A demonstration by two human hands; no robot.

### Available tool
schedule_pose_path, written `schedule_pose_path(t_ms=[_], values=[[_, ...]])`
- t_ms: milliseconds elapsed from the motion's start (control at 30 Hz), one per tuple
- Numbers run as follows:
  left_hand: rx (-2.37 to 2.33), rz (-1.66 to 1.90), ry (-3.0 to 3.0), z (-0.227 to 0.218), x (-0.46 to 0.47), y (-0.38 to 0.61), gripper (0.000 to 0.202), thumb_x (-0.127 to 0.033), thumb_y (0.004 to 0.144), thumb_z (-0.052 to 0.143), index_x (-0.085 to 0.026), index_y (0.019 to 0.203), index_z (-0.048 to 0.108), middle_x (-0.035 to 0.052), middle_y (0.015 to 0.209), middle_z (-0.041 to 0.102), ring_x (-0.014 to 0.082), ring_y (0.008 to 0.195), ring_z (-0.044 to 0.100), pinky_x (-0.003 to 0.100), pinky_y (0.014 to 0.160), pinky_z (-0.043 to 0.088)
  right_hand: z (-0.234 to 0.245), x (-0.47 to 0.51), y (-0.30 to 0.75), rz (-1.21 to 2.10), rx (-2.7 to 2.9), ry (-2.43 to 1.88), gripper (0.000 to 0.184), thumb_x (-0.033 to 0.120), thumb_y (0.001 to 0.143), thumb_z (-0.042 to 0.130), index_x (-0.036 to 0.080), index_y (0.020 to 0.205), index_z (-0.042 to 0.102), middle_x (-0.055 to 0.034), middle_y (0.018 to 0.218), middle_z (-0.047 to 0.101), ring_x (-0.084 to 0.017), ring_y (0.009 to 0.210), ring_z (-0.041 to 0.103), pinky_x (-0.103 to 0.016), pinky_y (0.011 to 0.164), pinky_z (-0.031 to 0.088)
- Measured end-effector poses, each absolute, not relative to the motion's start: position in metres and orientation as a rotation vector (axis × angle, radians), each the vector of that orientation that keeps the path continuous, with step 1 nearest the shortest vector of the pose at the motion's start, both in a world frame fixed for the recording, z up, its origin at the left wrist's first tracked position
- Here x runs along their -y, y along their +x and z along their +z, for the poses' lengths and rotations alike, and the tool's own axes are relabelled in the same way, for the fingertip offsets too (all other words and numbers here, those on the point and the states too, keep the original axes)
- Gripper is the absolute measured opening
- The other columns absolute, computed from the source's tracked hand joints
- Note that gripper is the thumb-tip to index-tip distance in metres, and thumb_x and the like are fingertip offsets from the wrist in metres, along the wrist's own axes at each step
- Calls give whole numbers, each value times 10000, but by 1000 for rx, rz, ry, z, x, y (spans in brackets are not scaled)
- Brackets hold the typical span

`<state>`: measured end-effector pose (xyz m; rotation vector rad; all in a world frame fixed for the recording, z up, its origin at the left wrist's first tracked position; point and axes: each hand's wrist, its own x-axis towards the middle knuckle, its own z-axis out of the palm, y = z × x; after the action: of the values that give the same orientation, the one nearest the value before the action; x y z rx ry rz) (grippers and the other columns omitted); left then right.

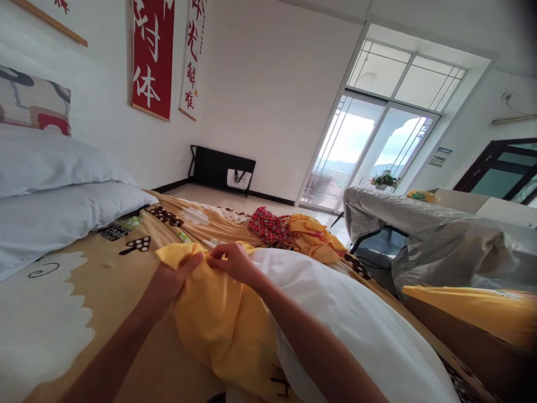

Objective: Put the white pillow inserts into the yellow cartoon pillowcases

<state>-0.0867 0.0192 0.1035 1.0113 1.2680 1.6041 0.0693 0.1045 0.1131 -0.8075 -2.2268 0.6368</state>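
1. The left hand [178,280] gripped yellow cloth [218,319], fingers closed; the right hand [237,263] pinched it alongside.
2. The cloth draped near over the bed [113,280], left of the white pillow [344,308].
3. Working its edge seemed in hand; the next move likely called for steady fingertips.

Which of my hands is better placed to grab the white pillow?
Probably the right hand: its forearm crosses over the white pillow, while the left hand grips the yellow cloth farther away.

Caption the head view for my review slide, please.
The left hand and right hand pinch a yellow cloth over a patterned bedspread, beside a white pillow.
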Motion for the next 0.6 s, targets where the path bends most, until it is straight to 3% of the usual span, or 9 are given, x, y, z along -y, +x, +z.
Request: schedule_pose_path(t_ms=[167, 267, 367, 467, 600], values=[[-1277, 1576, 605, 86, 26, -117, 455, -334, 562, 823, -179, 945, 632, 41, 891, 710, 208, 737, 665, 242, 548, 542, 134, -95, 69, 412, 2544, -685, 99, 216, 779, 664, 227, 719, 742, 38, 652, 695, -102, 612, 566, -203, 582, 360], [-1267, 1613, 480, 72, 48, -125, 393, -250, 601, 773, -178, 963, 637, 56, 943, 714, 237, 836, 675, 262, 600, 574, 147, -81, 66, -56, 2771, -579, 192, 103, 798, 595, 220, 723, 727, 3, 704, 705, -130, 675, 584, -245, 650, 360], [-1035, 1642, 384, 61, 56, -128, 402, -279, 645, 636, -223, 1043, 645, 53, 1010, 718, 311, 1019, 636, 378, 732, 597, 149, -72, 62, -426, 2742, -536, 204, 88, 828, 540, 197, 749, 694, -31, 741, 684, -158, 761, 576, -285, 723, 346], [-862, 1630, 303, 51, 52, -127, 455, -251, 616, 543, -290, 1054, 658, 15, 996, 728, 316, 1092, 604, 420, 809, 576, 139, -73, 59, -441, 2665, -573, 154, 144, 853, 538, 212, 811, 670, -18, 802, 663, -159, 790, 557, -271, 679, 334], [-873, 1596, 457, 43, 34, -120, 364, -130, 595, 650, -224, 945, 686, 26, 883, 723, 243, 918, 660, 309, 737, 562, 134, -83, 57, -367, 2528, -724, 179, 194, 912, 478, 214, 885, 654, -25, 890, 641, -147, 805, 550, -250, 639, 322]])
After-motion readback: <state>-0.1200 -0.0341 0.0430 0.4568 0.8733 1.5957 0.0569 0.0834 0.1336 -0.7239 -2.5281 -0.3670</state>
